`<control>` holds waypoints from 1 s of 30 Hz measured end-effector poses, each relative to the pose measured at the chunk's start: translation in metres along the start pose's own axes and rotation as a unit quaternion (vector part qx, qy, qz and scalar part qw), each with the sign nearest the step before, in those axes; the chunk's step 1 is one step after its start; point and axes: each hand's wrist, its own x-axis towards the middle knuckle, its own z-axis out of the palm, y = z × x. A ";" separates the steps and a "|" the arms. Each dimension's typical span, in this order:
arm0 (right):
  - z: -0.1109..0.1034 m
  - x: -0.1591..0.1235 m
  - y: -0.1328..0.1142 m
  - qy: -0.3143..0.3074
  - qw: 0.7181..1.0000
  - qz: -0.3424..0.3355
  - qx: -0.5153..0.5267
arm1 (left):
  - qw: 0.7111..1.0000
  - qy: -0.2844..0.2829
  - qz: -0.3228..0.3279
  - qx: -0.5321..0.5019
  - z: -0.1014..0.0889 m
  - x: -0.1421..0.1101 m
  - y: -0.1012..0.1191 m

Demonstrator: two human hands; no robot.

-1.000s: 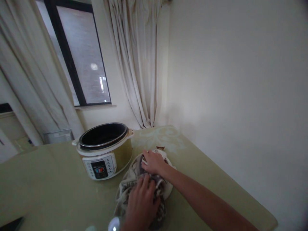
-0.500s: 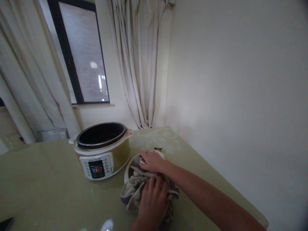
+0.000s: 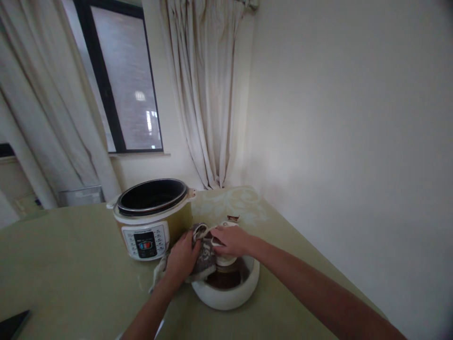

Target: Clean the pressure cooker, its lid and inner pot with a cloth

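Note:
A grey and cream patterned cloth (image 3: 205, 259) is bunched under my left hand (image 3: 183, 257), whose fingers are wrapped around it. The cloth drapes over the left side of a round white-rimmed lid (image 3: 226, 300) with a glossy brown middle, lying on the table. My right hand (image 3: 231, 242) is curled over the white raised part on top of this lid, which it partly hides. Just left of the lid stands a white and gold electric pressure cooker (image 3: 152, 224), uncovered, with a dark inner pot and a control panel facing me.
The pale green glossy table (image 3: 85, 278) reaches the wall (image 3: 336, 141) on the right. Behind the lid lies a small brown scrap (image 3: 233, 218). A dark flat object (image 3: 14, 325) is at the lower left. Curtains (image 3: 201, 94) hang beside a window (image 3: 125, 75).
My left hand has moved left and away from me with the cloth, uncovering the near side of the lid. My right hand stays on the lid's raised part.

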 end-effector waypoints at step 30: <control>0.003 -0.034 0.006 0.212 0.831 0.173 0.483 | 0.946 0.077 0.316 -0.001 0.044 -0.091 0.089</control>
